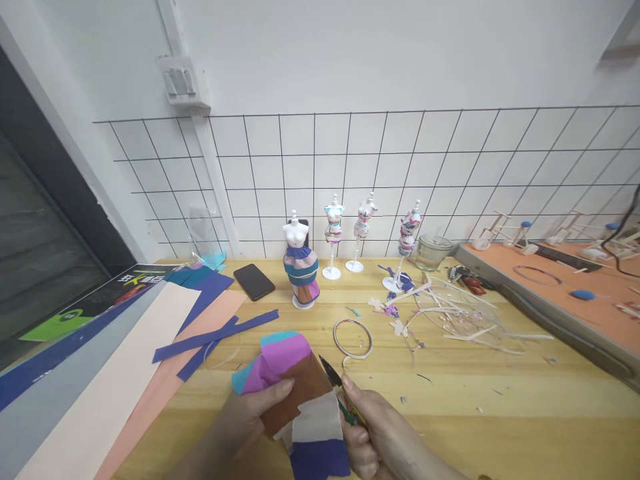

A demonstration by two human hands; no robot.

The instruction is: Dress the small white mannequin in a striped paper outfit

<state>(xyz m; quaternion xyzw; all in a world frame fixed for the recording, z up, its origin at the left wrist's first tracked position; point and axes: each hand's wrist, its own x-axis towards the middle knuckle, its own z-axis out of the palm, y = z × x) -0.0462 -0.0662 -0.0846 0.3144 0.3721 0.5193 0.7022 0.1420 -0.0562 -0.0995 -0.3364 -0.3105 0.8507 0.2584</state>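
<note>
My left hand (250, 417) pinches a joined piece of crepe paper (303, 383) in bands of blue, purple, brown, grey and navy. In my right hand (377, 427) is a pair of scissors (331, 371) with dark blades and green and yellow handles. The blades lie along the right edge of the brown band, pointing away from me; whether they touch the paper I cannot tell. Beyond the paper stands a small white mannequin (295, 235) wearing a tiered skirt (301, 268) of similar coloured bands. A ring of tape or wire (353, 339) lies just past the scissors.
Long paper strips (125, 373) cover the left side, near a black phone (255, 282). Several smaller decorated mannequins (334, 223) stand at the back by a glass bowl (433, 251). Tangled white strips (460, 313) and scraps lie right, beside an orange-topped tray (555, 287).
</note>
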